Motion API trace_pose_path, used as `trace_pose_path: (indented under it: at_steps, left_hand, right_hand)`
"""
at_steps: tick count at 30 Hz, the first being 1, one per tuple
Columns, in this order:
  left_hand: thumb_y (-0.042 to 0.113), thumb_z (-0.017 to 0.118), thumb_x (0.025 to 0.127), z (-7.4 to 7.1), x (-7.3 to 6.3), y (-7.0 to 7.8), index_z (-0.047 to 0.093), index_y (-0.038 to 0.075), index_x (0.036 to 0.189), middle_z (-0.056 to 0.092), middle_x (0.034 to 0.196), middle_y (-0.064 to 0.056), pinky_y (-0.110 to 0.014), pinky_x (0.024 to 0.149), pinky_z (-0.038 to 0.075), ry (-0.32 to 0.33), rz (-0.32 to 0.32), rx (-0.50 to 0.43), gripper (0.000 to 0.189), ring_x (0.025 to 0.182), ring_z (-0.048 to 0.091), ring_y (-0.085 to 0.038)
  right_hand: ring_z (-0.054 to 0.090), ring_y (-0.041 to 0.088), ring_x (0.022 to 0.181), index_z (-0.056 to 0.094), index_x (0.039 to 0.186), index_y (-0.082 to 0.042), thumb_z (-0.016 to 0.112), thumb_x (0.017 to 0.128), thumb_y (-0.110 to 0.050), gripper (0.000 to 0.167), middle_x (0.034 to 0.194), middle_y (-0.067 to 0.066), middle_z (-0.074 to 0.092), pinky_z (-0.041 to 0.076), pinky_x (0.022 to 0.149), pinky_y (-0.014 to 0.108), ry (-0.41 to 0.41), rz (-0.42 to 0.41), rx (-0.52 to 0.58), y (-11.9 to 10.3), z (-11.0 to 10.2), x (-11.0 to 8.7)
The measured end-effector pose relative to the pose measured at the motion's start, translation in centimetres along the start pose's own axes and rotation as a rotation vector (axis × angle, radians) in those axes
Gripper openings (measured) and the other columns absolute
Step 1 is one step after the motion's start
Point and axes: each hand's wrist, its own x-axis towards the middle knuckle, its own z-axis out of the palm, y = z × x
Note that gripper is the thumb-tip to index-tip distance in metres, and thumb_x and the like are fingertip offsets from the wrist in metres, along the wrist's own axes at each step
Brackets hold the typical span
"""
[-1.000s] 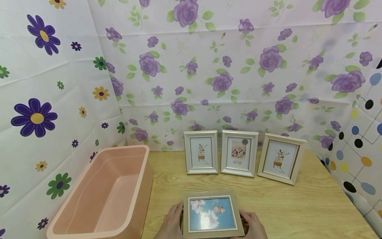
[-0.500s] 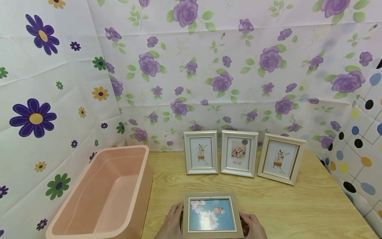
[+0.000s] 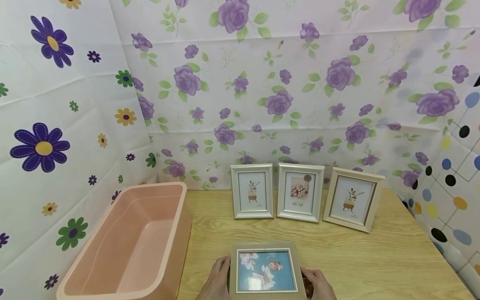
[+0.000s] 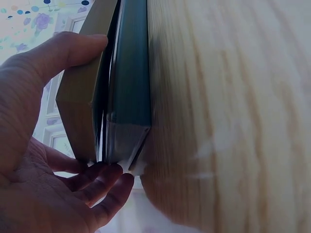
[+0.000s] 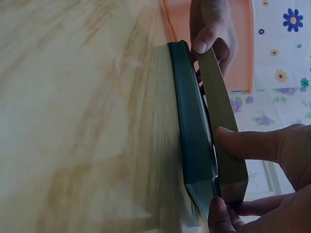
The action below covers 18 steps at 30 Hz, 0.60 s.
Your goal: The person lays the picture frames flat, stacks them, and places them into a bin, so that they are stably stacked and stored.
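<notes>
At the far left, a pink plastic tub (image 3: pixel 180 246) is seen by the wood-grain tabletop (image 3: pixel 393 258). To its right, near the table's front, a gold picture frame (image 3: pixel 266 270) is held face-up over a blue-green block (image 4: pixel 130 73), perhaps a second frame, with a thin gap left between the two. Its left end is gripped by the left hand (image 3: pixel 215 280), the thumb pressed to the near long side and the fingers bent round the end. The right end is pinched likewise by the right hand (image 3: pixel 318 285), thumb on the near side, fingers curled at the corner. The moulding is judged stiff and the whole fairly light; the glossy pane may be glass, so fragile and slippery. It is best taken by the thick rim at both ends. No writing can be made out on it.

Behind, on the left white frame (image 3: pixel 252 204), the lettering is too small to be read. On the middle silver-white frame (image 3: pixel 300 192), what looks like "free style" can be made out, beneath a round dark sticker (image 3: pixel 307 178) whose text is illegible. On the right champagne frame (image 3: pixel 353 199), tiny lettering cannot be read either.
</notes>
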Motion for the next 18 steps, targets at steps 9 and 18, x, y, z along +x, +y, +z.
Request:
trace_pose_path:
  at_steps: [9,18]
  left_hand:
    - [0.063,0.101,0.066,2.2,-0.1,-3.1,0.041,-0.013,0.157,0.053,0.144,-0.023,-0.036,0.098,0.060,0.039,0.049,0.058,0.132,0.125,0.058,-0.035]
    - [0.048,0.092,0.086,-0.4,-1.0,-0.3,0.037,-0.013,0.161,0.050,0.149,-0.026,-0.038,0.093,0.058,0.010,-0.125,-0.187,0.111,0.125,0.058,-0.038]
  right_hand:
    - [0.071,0.021,0.106,0.055,0.149,0.015,0.103,0.074,-0.029,0.099,0.126,0.017,0.066,0.065,0.089,0.039,-0.053,0.022,0.021,-1.4,-1.2,0.1]
    - [0.068,0.029,0.122,0.054,0.154,0.001,0.100,0.077,-0.020,0.092,0.141,0.019,0.065,0.063,0.099,0.044,0.012,-0.121,0.034,-5.9,-3.1,1.2]
